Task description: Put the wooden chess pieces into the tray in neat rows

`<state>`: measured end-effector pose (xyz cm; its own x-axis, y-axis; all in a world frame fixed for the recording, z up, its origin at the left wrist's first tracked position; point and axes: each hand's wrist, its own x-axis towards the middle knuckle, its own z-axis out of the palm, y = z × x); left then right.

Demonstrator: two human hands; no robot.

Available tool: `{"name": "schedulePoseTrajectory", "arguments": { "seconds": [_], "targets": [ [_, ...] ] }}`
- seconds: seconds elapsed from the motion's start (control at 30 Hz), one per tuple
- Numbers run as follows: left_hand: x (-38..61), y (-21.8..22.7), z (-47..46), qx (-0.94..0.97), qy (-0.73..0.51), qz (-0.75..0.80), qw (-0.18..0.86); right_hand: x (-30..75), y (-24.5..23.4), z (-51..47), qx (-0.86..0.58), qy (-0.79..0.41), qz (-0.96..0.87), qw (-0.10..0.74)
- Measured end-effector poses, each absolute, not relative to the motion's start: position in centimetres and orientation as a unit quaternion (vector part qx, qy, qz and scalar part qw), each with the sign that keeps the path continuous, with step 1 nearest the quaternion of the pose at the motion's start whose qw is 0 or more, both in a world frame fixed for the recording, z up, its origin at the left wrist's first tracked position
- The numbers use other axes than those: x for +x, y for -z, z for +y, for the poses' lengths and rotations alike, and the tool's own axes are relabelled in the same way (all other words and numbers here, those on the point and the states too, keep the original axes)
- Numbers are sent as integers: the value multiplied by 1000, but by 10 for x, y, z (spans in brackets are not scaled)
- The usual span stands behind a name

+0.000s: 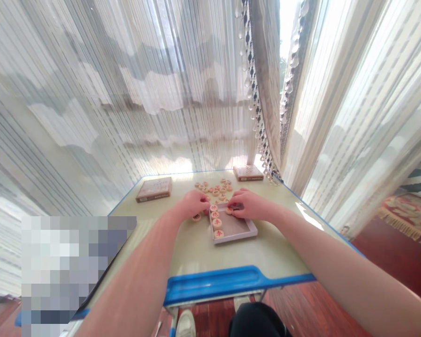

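In the box [236, 226], a piece [229, 211] was pinched by the right hand [247, 204]; whether anything was gripped by the left hand [195, 204] could not be told. The piece was judged light, hard, smooth, best taken by its edge.

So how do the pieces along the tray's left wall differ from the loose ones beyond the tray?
The row of pieces lines up inside the tray; the loose pieces lie scattered on the table. The row of pieces shows just four, while the loose pieces are clearly more numerous. Both are round, pale and marked on top.
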<state>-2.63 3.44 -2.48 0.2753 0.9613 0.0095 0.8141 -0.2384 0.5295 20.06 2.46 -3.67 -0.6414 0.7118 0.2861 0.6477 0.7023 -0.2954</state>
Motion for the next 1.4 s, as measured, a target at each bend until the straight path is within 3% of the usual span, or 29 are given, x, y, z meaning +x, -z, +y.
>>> {"name": "schedulePoseTrajectory", "arguments": {
  "seconds": [0.17,0.9,1.1,1.4],
  "targets": [
    [-25,28,37,769,-191,590,158,199,38,26,-387,-70,-897,202],
    [-26,29,36,775,-188,585,144,188,33,9,-371,-113,-890,239],
    [-25,30,35,771,-201,587,146,178,23,-18,-289,-210,-904,235],
    [-25,32,36,780,-195,581,124,170,26,-26,-246,-174,-922,244]
  ]
}}
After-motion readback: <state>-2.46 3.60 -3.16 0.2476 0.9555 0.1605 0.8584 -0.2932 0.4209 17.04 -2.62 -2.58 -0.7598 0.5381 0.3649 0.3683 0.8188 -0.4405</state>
